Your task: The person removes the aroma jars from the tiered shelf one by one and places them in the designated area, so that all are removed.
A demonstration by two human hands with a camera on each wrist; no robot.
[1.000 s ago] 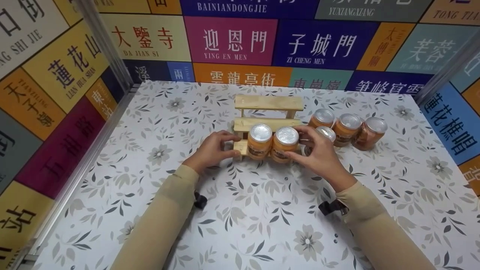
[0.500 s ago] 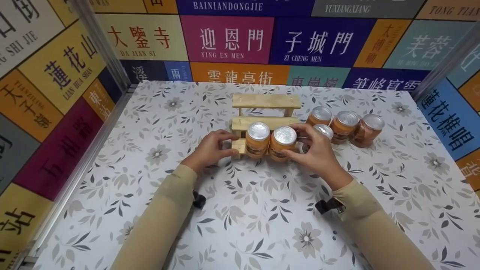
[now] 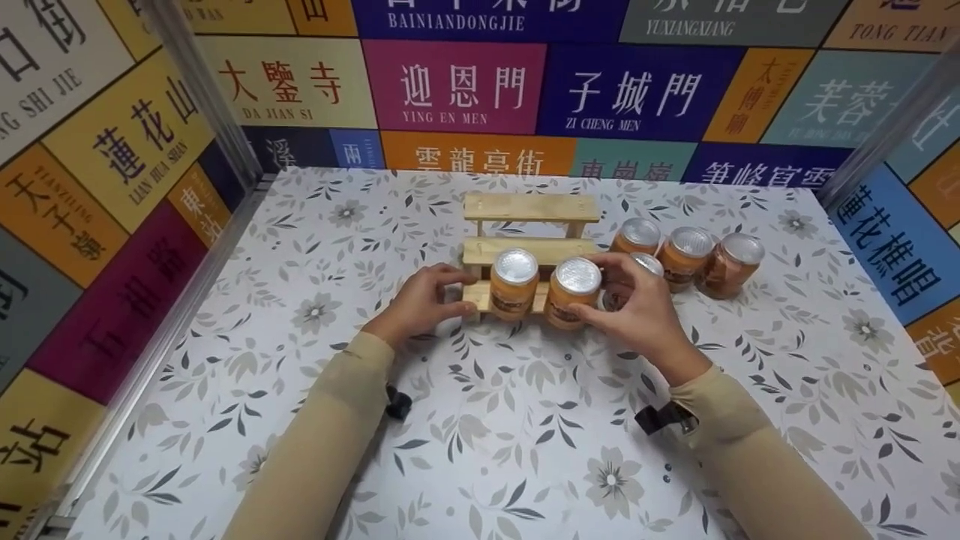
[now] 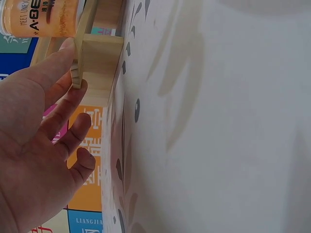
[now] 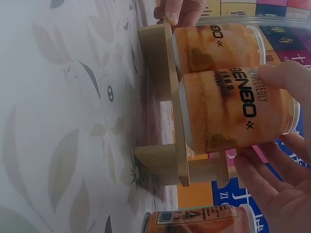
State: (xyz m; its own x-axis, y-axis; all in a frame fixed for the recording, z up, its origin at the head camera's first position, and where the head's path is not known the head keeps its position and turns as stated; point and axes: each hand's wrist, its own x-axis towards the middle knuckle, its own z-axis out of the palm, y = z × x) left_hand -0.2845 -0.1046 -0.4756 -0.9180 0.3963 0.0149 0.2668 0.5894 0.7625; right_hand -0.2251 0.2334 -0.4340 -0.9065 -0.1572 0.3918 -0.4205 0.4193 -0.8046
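A small tiered wooden rack (image 3: 531,208) stands on the table. On its lowest step sits an orange can (image 3: 513,291) with a silver lid, upright. My right hand (image 3: 641,304) holds a second orange can (image 3: 568,301) beside it, thumb at the front and fingers behind; in the right wrist view this can (image 5: 233,114) has its base at the step board (image 5: 179,107). My left hand (image 3: 424,300) pinches the left end of the lowest step; in the left wrist view the thumb lies on the board's (image 4: 77,68) upper side, a fingertip under it.
Several more orange cans (image 3: 685,259) stand to the right of the rack, one of them (image 3: 646,264) partly hidden behind my right hand. A flower-patterned cloth (image 3: 487,435) covers the table. Panels with large characters (image 3: 457,86) wall it in at the back and sides.
The can in my right hand has shifted a little to the right along the lowest step, widening the gap to the other can. My left hand has stayed on the step's end.
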